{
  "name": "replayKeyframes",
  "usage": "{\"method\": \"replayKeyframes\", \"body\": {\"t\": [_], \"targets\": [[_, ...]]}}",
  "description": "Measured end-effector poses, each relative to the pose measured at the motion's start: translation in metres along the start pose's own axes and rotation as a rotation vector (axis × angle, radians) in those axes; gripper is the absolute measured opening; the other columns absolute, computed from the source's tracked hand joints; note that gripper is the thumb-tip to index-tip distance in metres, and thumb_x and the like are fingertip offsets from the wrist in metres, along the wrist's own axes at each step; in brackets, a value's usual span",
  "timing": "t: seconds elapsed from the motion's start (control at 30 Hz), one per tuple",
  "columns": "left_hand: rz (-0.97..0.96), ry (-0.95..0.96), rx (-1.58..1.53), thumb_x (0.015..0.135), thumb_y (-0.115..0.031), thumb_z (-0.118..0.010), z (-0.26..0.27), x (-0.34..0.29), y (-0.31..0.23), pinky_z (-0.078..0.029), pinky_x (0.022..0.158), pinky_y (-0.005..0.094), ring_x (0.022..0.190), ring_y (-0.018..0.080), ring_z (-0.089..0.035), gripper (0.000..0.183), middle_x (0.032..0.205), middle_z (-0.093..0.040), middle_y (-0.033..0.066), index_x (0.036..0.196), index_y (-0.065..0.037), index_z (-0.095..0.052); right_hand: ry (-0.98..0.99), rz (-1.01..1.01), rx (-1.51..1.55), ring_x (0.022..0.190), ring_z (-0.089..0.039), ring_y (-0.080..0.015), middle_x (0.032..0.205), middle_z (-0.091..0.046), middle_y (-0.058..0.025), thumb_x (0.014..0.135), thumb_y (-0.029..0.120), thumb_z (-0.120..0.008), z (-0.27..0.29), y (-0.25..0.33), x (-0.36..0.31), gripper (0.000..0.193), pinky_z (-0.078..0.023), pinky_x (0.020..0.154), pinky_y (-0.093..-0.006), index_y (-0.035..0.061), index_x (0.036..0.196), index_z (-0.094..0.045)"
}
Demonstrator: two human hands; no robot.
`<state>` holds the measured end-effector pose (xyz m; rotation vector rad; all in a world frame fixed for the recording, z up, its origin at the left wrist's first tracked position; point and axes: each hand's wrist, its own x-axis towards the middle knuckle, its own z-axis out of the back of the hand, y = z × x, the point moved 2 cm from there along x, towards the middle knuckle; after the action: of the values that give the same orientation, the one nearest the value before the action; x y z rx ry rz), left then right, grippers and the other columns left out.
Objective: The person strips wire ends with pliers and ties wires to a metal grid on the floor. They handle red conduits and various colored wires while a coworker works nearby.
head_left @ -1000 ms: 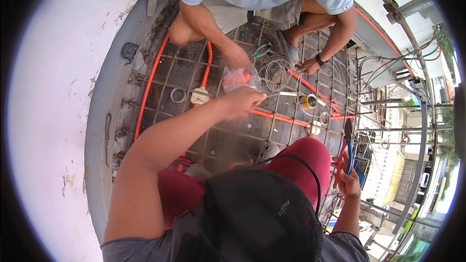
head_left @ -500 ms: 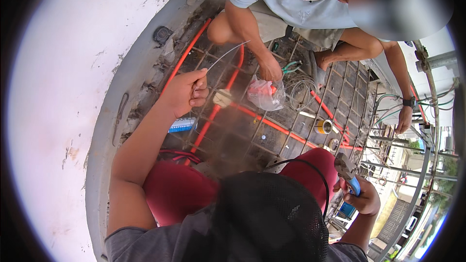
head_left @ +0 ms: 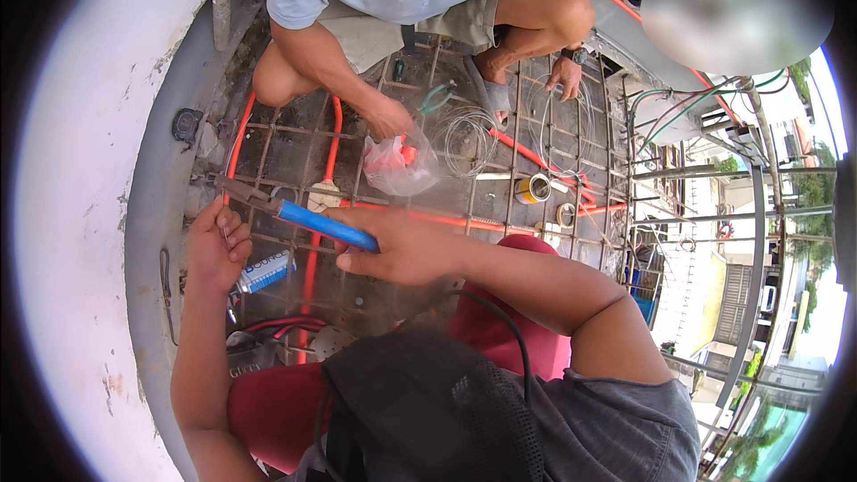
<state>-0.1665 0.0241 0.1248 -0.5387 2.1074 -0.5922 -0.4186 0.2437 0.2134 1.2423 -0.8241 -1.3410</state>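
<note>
My right hand (head_left: 388, 245) grips blue-handled pliers (head_left: 328, 227), held level and reaching leftward. Their metal jaws are close above the fingertips of my left hand (head_left: 219, 245). That hand is closed in a pinch on a thin wire, which barely shows beside the jaws. Below the hands spreads a grid of steel bars (head_left: 259, 161) with orange conduit (head_left: 310, 272) running through it. A pale junction box (head_left: 323, 195) joins the conduits just beyond the pliers. Beside my left forearm lies a blue and white can (head_left: 266, 273).
A co-worker squats opposite, one hand at a plastic bag (head_left: 406, 174) with orange pieces. Green-handled pliers (head_left: 437, 98), coiled wire (head_left: 469, 145) and a yellow can (head_left: 533, 188) lie nearby. A white wall (head_left: 89, 170) bounds the left; metal poles (head_left: 759, 214) stand right.
My right hand has swung the pliers from the lower right across to my left hand. The left hand is lower and further left in view. The co-worker's other hand is lower, near the bars.
</note>
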Motion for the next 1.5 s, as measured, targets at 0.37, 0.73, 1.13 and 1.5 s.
{"method": "replayKeyframes", "body": {"t": [0.37,0.73,1.13,1.5], "targets": [[-0.067,0.009,-0.45,0.115,-0.032,-0.052,-0.008,-0.014,0.009,-0.03,0.049,0.028,0.065,0.0129,-0.035,0.042,0.074,-0.034,-0.001,0.076,-0.014,-0.047,0.051,-0.128,-0.17,0.104,-0.073,-0.037,0.107,-0.074,-0.0182,0.1,0.028,-0.074,-0.046,-0.061,0.048,0.039,-0.055,0.09,-0.0485,0.0058,0.131,-0.064],[-0.206,0.066,-0.591,0.115,-0.029,-0.049,0.004,-0.038,-0.02,-0.029,0.049,0.0263,0.068,0.0131,-0.034,0.041,0.08,-0.033,0.0004,0.078,-0.012,-0.044,0.065,-0.029,-0.273,0.098,-0.069,-0.0198,0.107,-0.072,-0.0086,0.1,0.019,-0.075,-0.045,-0.101,0.048,0.025,-0.054,0.088,-0.0378,0.0039,0.119,-0.068],[-0.693,-0.761,0.71,0.109,-0.034,-0.065,0.04,-0.028,-0.005,-0.052,0.073,0.0389,0.083,0.0246,-0.057,0.033,0.095,-0.058,0.0095,0.109,-0.001,-0.067,0.021,-0.179,-0.263,0.084,-0.062,-0.0204,0.091,-0.066,-0.0081,0.099,0.023,-0.076,-0.03,-0.118,0.042,0.026,-0.053,0.08,-0.0393,0.0047,0.113,-0.065],[-0.466,0.426,1.763,0.108,-0.033,-0.064,-0.035,-0.053,0.07,-0.053,0.092,0.051,0.104,0.0427,-0.067,0.032,0.106,-0.067,0.0201,0.112,-0.003,-0.073,0.0,-0.23,-0.252,0.103,-0.071,-0.0359,0.108,-0.072,-0.0191,0.102,0.03,-0.071,-0.038,-0.104,0.045,0.035,-0.055,0.093,-0.0475,0.0058,0.128,-0.066]]}}
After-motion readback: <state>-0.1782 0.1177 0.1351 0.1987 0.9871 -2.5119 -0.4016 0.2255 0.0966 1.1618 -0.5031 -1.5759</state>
